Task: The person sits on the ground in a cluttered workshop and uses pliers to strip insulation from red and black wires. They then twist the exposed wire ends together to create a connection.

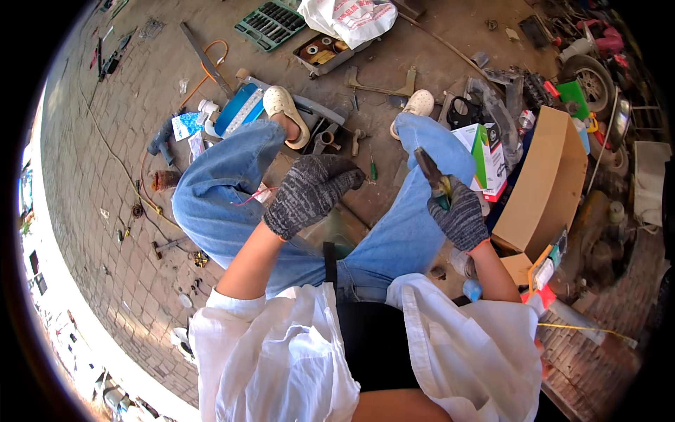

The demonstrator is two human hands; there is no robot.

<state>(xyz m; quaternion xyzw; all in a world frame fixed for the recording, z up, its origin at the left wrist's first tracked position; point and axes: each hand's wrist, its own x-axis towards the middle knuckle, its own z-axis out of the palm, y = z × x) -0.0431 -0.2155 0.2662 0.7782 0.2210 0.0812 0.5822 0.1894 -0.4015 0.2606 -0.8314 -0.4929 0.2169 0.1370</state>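
Observation:
My left hand [313, 193], in a dark grey knitted glove, is closed above my lap with the fingers curled inward. A thin red wire [247, 200] comes out from beneath it on the wrist side; the palm hides the rest of the wire. My right hand [460, 216], gloved alike, is closed around a pair of pliers [437, 181] over my right knee. Their dark jaws point up and to the left, and part of the green and yellow handle shows. A green-handled screwdriver [373, 169] lies on the ground between my feet.
An open cardboard box [541, 183] and a white-green carton [485, 158] stand at my right, before piled parts and a wheel [589, 81]. A cordless drill [161, 143], blue tray [238, 109], metal toolbox [325, 65] and green socket case [270, 25] lie left and ahead.

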